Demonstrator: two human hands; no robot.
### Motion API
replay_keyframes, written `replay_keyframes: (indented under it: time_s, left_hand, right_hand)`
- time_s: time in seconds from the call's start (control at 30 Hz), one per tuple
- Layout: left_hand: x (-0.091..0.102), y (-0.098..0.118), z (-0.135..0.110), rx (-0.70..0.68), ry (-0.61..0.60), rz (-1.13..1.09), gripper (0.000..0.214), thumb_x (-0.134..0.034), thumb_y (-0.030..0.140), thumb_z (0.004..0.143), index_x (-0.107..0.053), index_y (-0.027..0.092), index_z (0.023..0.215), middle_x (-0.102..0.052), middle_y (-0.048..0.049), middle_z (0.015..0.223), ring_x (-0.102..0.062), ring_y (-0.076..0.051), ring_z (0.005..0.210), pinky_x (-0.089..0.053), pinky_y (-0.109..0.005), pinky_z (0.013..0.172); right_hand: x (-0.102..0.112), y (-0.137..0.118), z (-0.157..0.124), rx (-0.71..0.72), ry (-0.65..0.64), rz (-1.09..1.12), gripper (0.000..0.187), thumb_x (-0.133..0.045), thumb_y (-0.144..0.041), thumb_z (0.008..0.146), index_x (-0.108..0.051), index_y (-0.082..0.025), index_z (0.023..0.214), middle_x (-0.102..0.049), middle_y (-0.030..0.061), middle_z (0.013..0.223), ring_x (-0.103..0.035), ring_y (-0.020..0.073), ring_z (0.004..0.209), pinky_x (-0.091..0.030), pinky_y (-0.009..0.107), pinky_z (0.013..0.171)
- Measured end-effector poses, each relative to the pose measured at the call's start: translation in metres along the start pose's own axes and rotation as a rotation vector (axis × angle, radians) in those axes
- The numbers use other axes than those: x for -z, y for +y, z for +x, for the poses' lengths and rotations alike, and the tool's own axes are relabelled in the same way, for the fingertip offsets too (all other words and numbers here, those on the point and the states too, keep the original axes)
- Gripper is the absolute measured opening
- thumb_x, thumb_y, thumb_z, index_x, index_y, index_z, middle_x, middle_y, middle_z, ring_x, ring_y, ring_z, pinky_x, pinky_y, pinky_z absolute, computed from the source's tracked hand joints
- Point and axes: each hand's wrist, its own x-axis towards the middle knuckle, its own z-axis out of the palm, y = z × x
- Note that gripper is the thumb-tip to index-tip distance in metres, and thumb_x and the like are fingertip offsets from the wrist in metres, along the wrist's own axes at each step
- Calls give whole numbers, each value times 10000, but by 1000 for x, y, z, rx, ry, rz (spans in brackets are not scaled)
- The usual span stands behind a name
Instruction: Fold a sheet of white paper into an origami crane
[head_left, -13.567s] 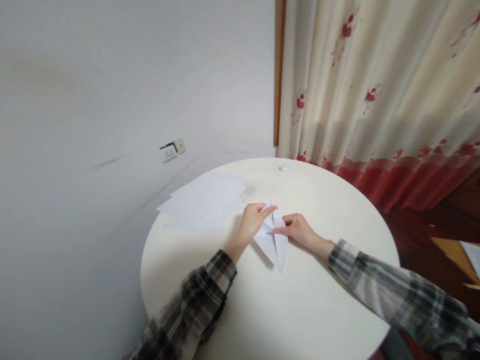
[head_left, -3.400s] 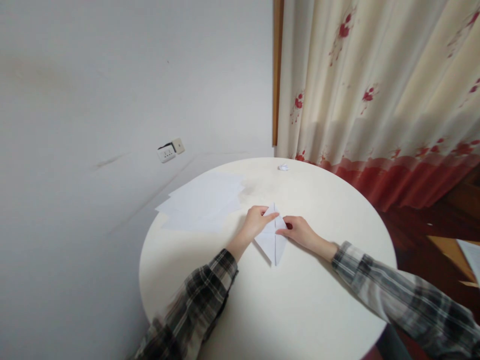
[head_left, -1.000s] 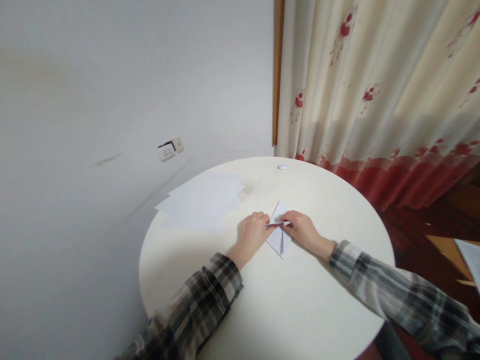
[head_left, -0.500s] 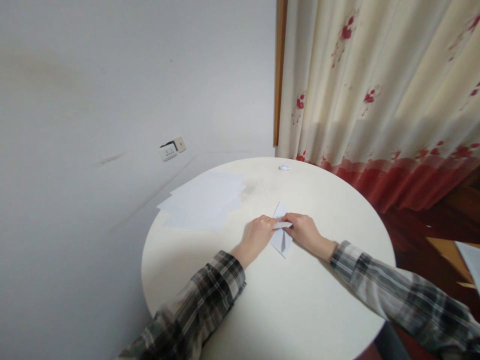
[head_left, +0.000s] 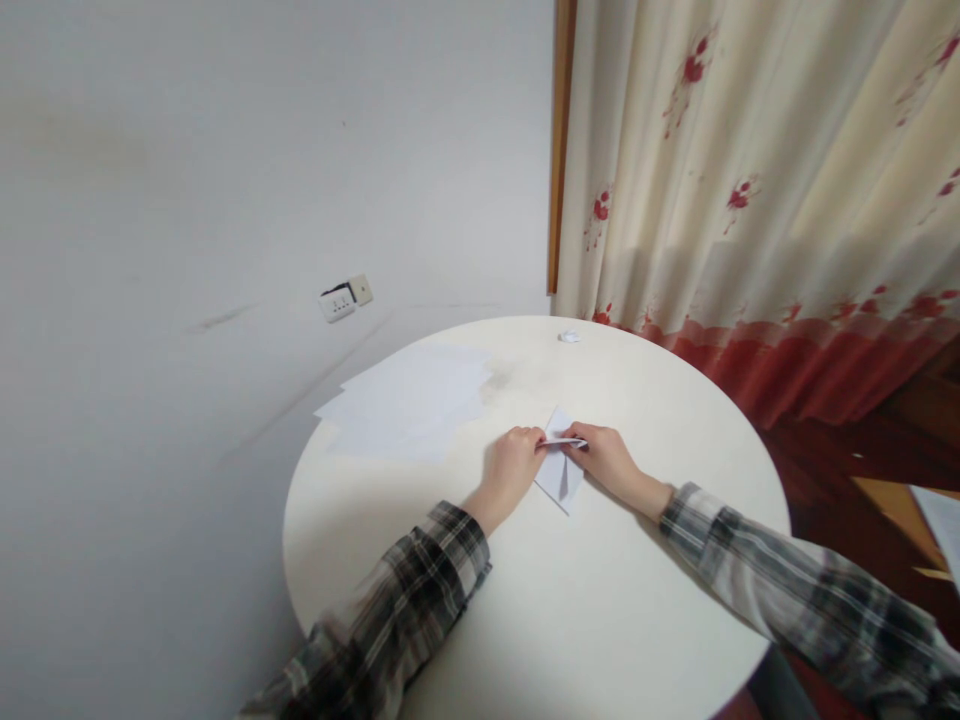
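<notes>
A folded sheet of white paper (head_left: 559,481) lies on the round white table, its outline roughly a diamond with pointed far and near corners. A narrow flap stands up across its middle. My left hand (head_left: 513,466) is closed on the left end of that flap, thumb and fingers pinched together. From the other side my right hand (head_left: 606,458) pinches the flap's right end, with some fingertips hidden behind the paper. Both hands rest close to the tabletop, a short gap between them.
Several loose white sheets (head_left: 409,400) overlap at the table's left rear. A small folded or crumpled white paper piece (head_left: 570,337) sits near the far edge. The round table (head_left: 600,620) stands by a wall with a socket (head_left: 337,304) and a flowered curtain (head_left: 750,200).
The raised flap has tilted and now looks thinner, seen more edge-on. My left hand has shifted very slightly left and up; the right hand has hardly moved.
</notes>
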Motion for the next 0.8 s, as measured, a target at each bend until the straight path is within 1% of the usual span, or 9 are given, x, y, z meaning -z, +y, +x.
replay_keyframes:
  time_s: [0.17, 0.27, 0.33, 0.47, 0.53, 0.6, 0.63, 0.7, 0.8]
  left_hand:
    - [-4, 5, 4, 94, 80, -113, 119, -572, 215, 796, -585, 207, 914, -656, -6, 840, -611, -138, 773, -434, -219, 673]
    - [-7, 3, 4, 179, 123, -312, 255, -631, 182, 732, -532, 191, 966, -630, 14, 771, -608, -125, 716, -440, -210, 639]
    - [-6, -3, 1, 192, 88, -470, 314, -662, 180, 694, -501, 184, 963, -597, 31, 721, -593, -118, 658, -439, -207, 600]
    - [6, -25, -17, 68, -69, -642, 345, -686, 305, 687, -465, 184, 922, -567, 32, 715, -569, -116, 647, -445, -206, 574]
    - [16, -34, -27, -8, -107, -576, 348, -711, 303, 663, -485, 184, 899, -551, 29, 729, -548, -113, 646, -440, -208, 580]
    - [27, -37, -34, -125, -87, -464, 287, -708, 257, 674, -525, 182, 883, -537, 26, 742, -535, -113, 686, -438, -214, 641]
    - [31, -37, -36, -207, -76, -401, 252, -679, 234, 710, -550, 189, 922, -534, 19, 776, -529, -111, 705, -434, -214, 667]
    - [35, -35, -38, -350, -84, -286, 295, -609, 211, 781, -555, 227, 1070, -524, 5, 857, -523, -107, 749, -423, -209, 704]
    - [34, -29, -37, -463, -107, -112, 299, -513, 229, 858, -543, 276, 1152, -508, 2, 870, -518, -110, 770, -410, -198, 701]
  right_hand:
    - [1, -1, 2, -28, 25, 41, 85, -538, -194, 773, -619, -193, 798, -661, 17, 721, -583, 147, 621, -389, 219, 577]
    - [-1, 5, 2, -35, 25, 83, 78, -548, -219, 777, -618, -186, 765, -654, 14, 686, -567, 142, 589, -380, 216, 556]
    - [-2, 11, 3, -37, 24, 120, 85, -562, -238, 774, -615, -183, 736, -658, 16, 691, -569, 142, 594, -381, 219, 561]
    - [-2, 21, 3, 0, -14, 246, 103, -584, -265, 767, -604, -184, 708, -679, 24, 771, -595, 147, 656, -404, 228, 607]
    - [-1, 24, 4, 23, -33, 303, 97, -594, -259, 758, -596, -184, 696, -684, 28, 812, -608, 152, 699, -417, 233, 638]
    - [-2, 26, 4, 45, -51, 343, 76, -598, -233, 746, -589, -183, 688, -686, 31, 835, -616, 155, 734, -424, 239, 660]
    - [-2, 27, 5, 56, -61, 358, 67, -597, -223, 740, -586, -183, 687, -686, 31, 838, -618, 155, 739, -427, 241, 663]
    - [-3, 28, 6, 61, -75, 384, 63, -596, -225, 737, -581, -184, 692, -687, 31, 841, -619, 154, 735, -431, 245, 658]
    - [-6, 29, 7, 44, -67, 400, 82, -607, -253, 733, -578, -185, 697, -687, 34, 842, -620, 159, 740, -438, 256, 669]
